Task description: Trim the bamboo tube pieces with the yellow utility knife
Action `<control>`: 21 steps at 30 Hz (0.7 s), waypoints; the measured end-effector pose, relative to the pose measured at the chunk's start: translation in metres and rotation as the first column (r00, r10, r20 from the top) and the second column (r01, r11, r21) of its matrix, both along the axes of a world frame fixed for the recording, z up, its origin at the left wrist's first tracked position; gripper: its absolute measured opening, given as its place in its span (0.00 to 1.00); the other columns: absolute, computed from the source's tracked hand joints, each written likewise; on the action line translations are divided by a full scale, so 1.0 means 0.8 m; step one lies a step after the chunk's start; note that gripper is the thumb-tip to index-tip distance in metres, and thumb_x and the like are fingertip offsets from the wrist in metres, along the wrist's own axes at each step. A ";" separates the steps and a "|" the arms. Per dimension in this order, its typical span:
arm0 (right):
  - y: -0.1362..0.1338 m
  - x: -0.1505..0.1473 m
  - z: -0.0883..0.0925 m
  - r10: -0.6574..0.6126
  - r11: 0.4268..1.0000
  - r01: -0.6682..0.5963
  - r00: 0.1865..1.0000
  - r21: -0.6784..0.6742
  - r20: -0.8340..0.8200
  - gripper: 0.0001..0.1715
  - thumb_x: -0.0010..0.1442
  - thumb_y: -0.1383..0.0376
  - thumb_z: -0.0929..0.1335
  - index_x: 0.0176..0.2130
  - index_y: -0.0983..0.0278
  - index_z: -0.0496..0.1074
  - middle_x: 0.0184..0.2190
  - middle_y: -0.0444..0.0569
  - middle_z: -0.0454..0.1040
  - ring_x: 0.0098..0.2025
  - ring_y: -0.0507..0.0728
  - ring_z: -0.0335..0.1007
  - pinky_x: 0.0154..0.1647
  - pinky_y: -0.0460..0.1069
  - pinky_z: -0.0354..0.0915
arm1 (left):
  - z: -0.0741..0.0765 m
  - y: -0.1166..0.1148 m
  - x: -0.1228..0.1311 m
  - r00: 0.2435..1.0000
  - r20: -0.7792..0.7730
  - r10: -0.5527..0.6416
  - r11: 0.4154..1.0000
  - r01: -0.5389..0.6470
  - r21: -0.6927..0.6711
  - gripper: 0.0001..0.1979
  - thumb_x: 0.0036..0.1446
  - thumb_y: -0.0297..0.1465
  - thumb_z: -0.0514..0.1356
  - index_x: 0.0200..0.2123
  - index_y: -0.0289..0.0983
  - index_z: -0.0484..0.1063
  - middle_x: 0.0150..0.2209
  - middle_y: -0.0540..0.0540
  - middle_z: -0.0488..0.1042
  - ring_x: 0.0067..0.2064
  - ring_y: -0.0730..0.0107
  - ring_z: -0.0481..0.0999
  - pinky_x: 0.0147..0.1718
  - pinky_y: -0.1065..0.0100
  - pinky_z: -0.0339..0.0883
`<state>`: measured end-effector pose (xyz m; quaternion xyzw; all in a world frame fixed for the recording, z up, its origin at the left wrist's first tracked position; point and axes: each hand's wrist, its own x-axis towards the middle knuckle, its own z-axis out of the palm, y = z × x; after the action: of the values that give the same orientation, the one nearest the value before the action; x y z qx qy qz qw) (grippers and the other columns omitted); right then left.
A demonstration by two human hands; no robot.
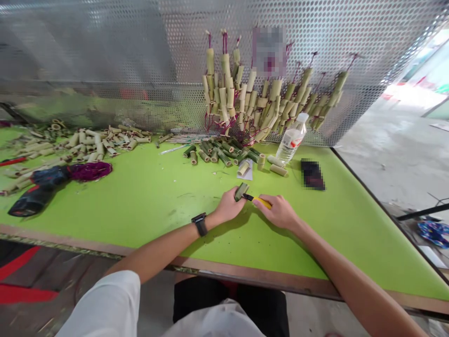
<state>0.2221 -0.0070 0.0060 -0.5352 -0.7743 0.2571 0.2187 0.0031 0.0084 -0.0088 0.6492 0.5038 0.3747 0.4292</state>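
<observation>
My left hand [228,206] is closed around a short green bamboo tube [241,191], held just above the green table [147,196]. My right hand [278,210] grips a yellow-handled knife [261,201] whose dark blade touches the tube's lower end. A black watch [200,223] sits on my left wrist. Just beyond my hands lie several green bamboo tubes [213,152] and a few pale ones [277,166].
Strung pale bamboo pieces [252,100] hang on the perforated metal screen [105,56] behind. A plastic water bottle [291,140] and a dark phone [313,174] lie at right. At left are a pile of pale tubes [87,140], purple cord [90,170] and a cordless drill [38,187].
</observation>
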 end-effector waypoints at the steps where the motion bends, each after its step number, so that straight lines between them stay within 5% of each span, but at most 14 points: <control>1: 0.000 0.000 -0.001 0.009 1.000 -0.009 1.000 -0.007 0.003 0.39 0.72 0.33 0.59 0.27 0.59 0.66 0.19 0.44 0.66 0.20 0.52 0.56 0.24 0.50 0.52 | -0.001 0.000 0.000 1.000 0.001 -0.004 1.000 0.004 0.007 0.05 0.66 0.32 0.64 0.36 0.38 0.73 0.32 0.48 0.75 0.36 0.63 0.72 0.37 0.65 0.61; 10: 0.007 0.001 -0.004 -0.059 0.998 0.058 0.998 0.030 0.034 0.43 0.71 0.30 0.59 0.26 0.60 0.70 0.18 0.47 0.68 0.18 0.52 0.56 0.22 0.50 0.50 | 0.004 0.006 0.000 0.998 -0.053 -0.013 1.000 0.012 -0.005 0.04 0.67 0.33 0.62 0.39 0.38 0.73 0.35 0.46 0.79 0.35 0.62 0.74 0.35 0.64 0.62; 16: 0.030 0.033 -0.005 -0.421 0.907 0.414 0.901 0.079 0.105 0.42 0.70 0.30 0.60 0.31 0.60 0.77 0.21 0.50 0.72 0.21 0.56 0.63 0.23 0.51 0.55 | 0.001 0.001 -0.003 0.995 -0.073 -0.069 0.997 0.070 0.020 0.12 0.70 0.42 0.63 0.41 0.39 0.74 0.32 0.46 0.76 0.34 0.61 0.73 0.34 0.63 0.62; 21: 0.024 0.022 -0.004 -0.287 0.955 0.285 0.958 0.079 0.014 0.44 0.70 0.29 0.58 0.34 0.61 0.77 0.22 0.51 0.74 0.20 0.56 0.62 0.24 0.51 0.55 | 0.004 -0.001 -0.003 0.999 -0.009 -0.052 0.999 0.052 0.015 0.13 0.71 0.44 0.62 0.42 0.40 0.71 0.29 0.51 0.71 0.29 0.67 0.69 0.31 0.64 0.61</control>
<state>0.2401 0.0126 0.0026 -0.6361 -0.7007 0.1864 0.2639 0.0008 0.0077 -0.0055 0.6669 0.4858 0.3645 0.4318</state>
